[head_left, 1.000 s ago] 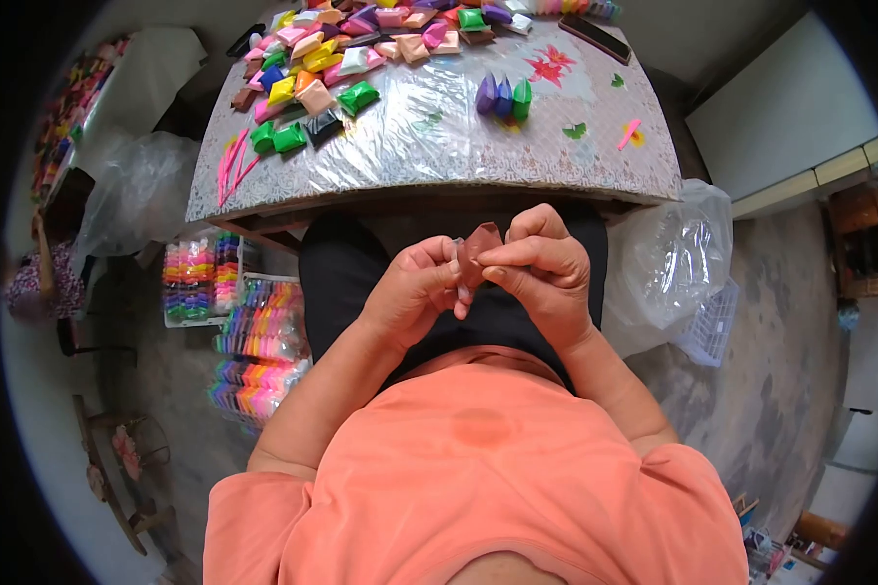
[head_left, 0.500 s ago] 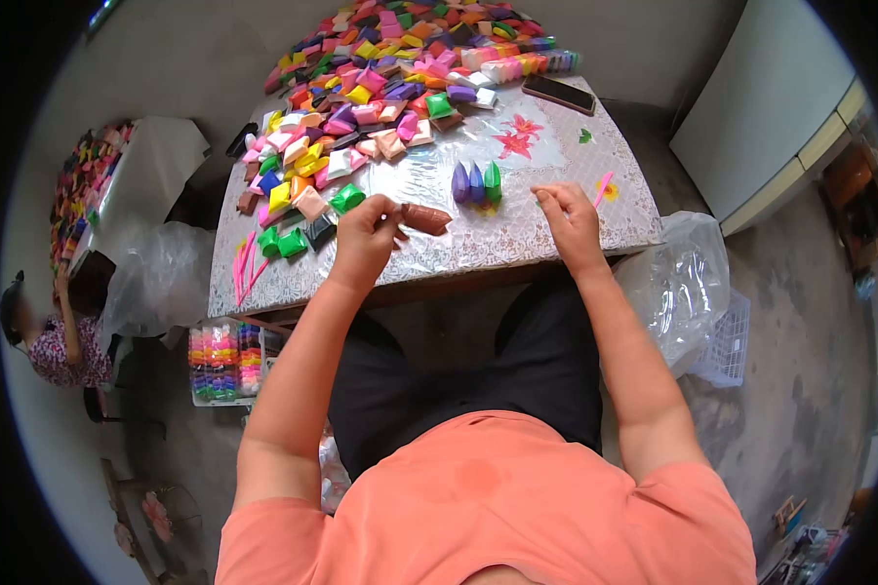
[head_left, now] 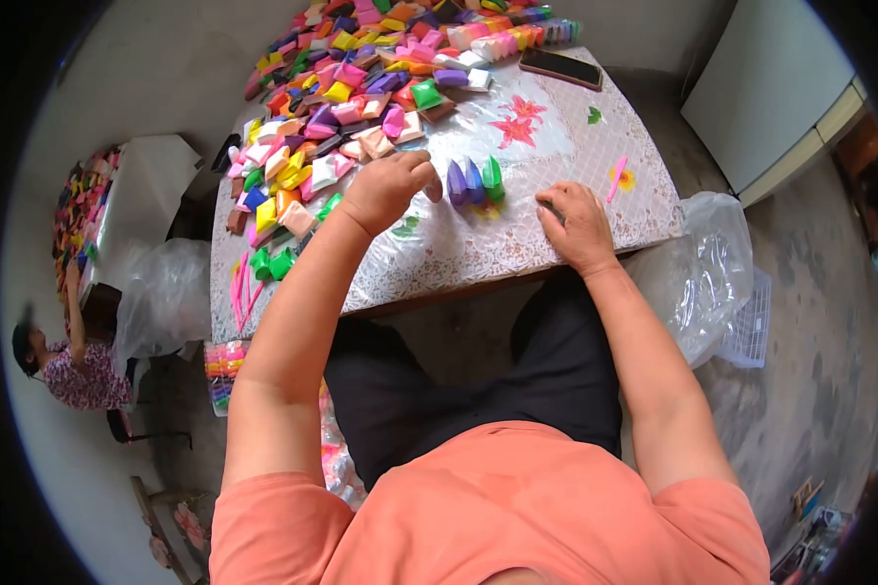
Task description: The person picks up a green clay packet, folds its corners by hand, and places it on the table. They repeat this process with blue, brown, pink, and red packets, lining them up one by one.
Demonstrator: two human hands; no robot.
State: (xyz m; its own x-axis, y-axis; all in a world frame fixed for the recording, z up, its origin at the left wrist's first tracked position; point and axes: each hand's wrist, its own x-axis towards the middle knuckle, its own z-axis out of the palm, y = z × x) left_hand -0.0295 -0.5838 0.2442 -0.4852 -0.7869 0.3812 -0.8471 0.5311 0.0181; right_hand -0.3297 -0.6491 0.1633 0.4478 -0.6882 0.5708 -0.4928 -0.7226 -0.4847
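Note:
My left hand (head_left: 390,190) hovers over the front middle of the table, its fingers bent down and close together beside the pile. Whatever they hold, if anything, is hidden. Just right of those fingertips stand two purple packets (head_left: 465,183) and a green packet (head_left: 493,179) in a short row. My right hand (head_left: 580,226) is low at the table's front right, fingers curled in. A dark patch shows between its thumb and fingers, too small to name. Small coloured packets (head_left: 339,93) of what looks like soft clay are heaped across the table's left and back.
A phone (head_left: 561,68) lies at the back right of the lace-patterned tablecloth (head_left: 615,127). Pink strips (head_left: 246,297) rest at the left edge, another pink strip (head_left: 618,179) at the right. Plastic bags (head_left: 698,273) hang beside the table. A person (head_left: 83,375) sits at another table, left.
My left hand has moved up and right, and the brown packet it held is out of sight. My right hand has turned palm down, fingers curled. The view has shifted slightly.

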